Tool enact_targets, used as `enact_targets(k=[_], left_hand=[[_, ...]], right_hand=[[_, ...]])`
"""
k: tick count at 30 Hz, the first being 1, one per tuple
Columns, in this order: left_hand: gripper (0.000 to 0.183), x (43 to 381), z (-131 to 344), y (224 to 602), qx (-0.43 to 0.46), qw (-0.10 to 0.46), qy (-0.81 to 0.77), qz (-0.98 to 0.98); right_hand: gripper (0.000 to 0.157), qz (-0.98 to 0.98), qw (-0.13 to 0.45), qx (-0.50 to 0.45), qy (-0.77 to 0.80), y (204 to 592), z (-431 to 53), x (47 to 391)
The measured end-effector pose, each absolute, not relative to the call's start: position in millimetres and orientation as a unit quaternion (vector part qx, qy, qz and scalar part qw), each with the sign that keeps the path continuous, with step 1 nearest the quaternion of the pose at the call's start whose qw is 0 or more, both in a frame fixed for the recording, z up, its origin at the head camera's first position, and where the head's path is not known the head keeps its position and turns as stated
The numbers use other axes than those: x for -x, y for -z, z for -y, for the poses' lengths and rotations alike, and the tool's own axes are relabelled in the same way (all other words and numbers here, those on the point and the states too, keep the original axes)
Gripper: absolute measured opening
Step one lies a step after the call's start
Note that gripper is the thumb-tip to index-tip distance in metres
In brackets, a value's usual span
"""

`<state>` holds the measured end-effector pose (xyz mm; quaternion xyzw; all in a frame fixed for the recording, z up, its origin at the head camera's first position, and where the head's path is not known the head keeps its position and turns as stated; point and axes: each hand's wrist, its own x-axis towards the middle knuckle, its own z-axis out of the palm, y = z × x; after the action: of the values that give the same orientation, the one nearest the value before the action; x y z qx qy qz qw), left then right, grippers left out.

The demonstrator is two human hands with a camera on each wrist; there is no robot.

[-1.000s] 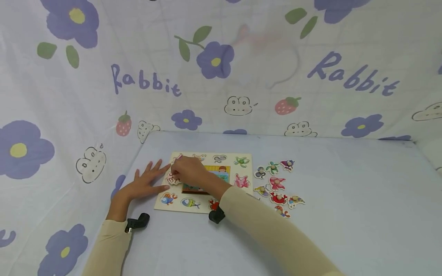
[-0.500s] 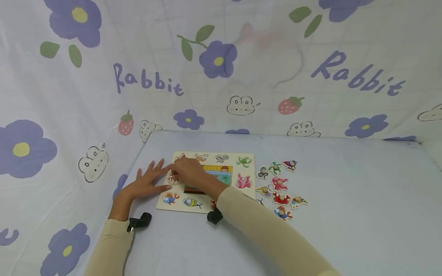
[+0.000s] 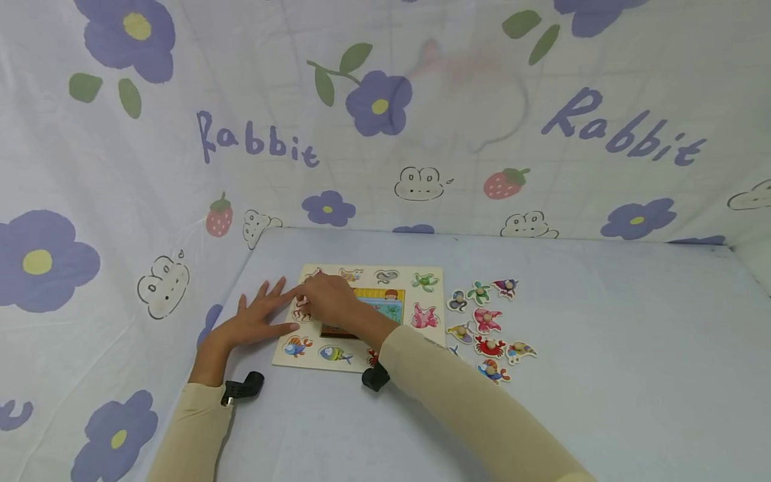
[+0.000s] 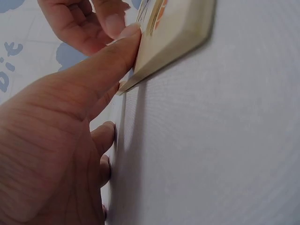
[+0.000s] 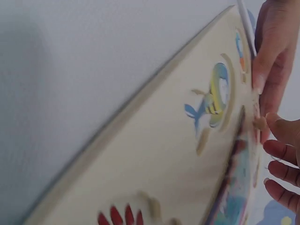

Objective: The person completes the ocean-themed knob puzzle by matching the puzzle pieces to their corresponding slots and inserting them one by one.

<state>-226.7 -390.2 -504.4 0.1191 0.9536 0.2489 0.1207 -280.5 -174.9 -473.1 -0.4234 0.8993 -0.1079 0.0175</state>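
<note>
A pale wooden peg puzzle board [image 3: 355,363] with sea-animal slots lies on the table. My right hand [image 3: 328,298] is over its left side, fingers bent down at a puzzle piece with red curly outlines [image 3: 303,312]. In the right wrist view the thumb of the right hand [image 5: 283,140] meets a small wooden knob [image 5: 259,123]; the hand partly hides the piece. My left hand [image 3: 255,321] rests with spread fingers at the board's left edge; in the left wrist view its thumb [image 4: 105,61] touches that edge, the other fingers on the table.
Several knobbed pieces lie right of the board, among them a red crab [image 3: 489,346], a pink fish [image 3: 486,319], a green turtle [image 3: 479,293] and a hermit crab [image 3: 493,369]. A patterned cloth [image 3: 355,167] hangs behind and at the left.
The view shifted slightly. My right hand stays over the same piece with only slight finger movement. The left hand has kept its place at the board's edge.
</note>
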Motion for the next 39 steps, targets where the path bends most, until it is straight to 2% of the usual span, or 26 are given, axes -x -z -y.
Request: enact_targets(k=[4,17,32,39], left_hand=[[0.082,226,388,502,-0.12,0.123,-0.246,-0.954],[0.084,227,383,505,-0.117,0.12,-0.23,-0.959],[0.085,225,388,510,-0.112,0.118,-0.232,-0.959],[0.085,226,388,509,-0.113,0.118,-0.234,-0.958]], right_hand=[[0.032,-0.897,0.008,0.423,0.128,464,162,279],[0.021,-0.889,-0.021,0.416,0.192,429,77,258],[0.023,-0.925,-0.038,0.329,0.186,430,-17,229],[0.019,-0.933,-0.051,0.289,0.209,432,-49,220]])
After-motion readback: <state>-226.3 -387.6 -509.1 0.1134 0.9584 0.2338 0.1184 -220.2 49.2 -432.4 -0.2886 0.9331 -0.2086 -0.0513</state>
